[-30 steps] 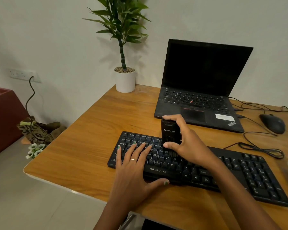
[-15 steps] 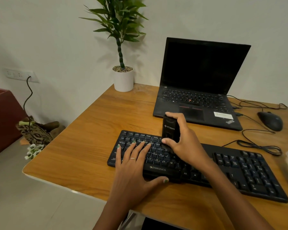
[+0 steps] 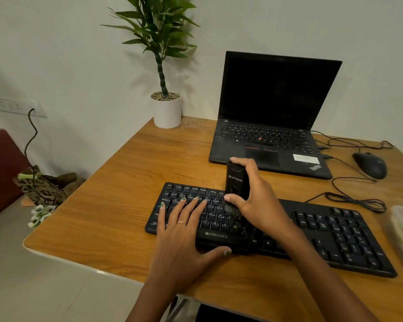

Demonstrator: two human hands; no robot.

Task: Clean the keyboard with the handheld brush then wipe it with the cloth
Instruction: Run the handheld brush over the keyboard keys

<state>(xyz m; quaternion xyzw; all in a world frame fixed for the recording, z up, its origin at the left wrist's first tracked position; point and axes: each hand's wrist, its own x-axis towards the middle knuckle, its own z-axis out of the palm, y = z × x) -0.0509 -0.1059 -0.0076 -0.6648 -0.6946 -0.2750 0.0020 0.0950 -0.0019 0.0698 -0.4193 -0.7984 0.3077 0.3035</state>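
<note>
Since a second ago the right hand (image 3: 256, 196) has kept the black handheld brush (image 3: 237, 182) upright over the middle keys, shifting only slightly; its fingers curl round the body, bristles touching the black Zebronics keyboard (image 3: 335, 231). Flat, straight-fingered, the left hand (image 3: 184, 231) presses the keyboard's left part on the wooden desk (image 3: 116, 196). Behind sit an open ThinkPad laptop (image 3: 272, 112), a mouse (image 3: 370, 165) and a potted plant (image 3: 166, 108).
</note>
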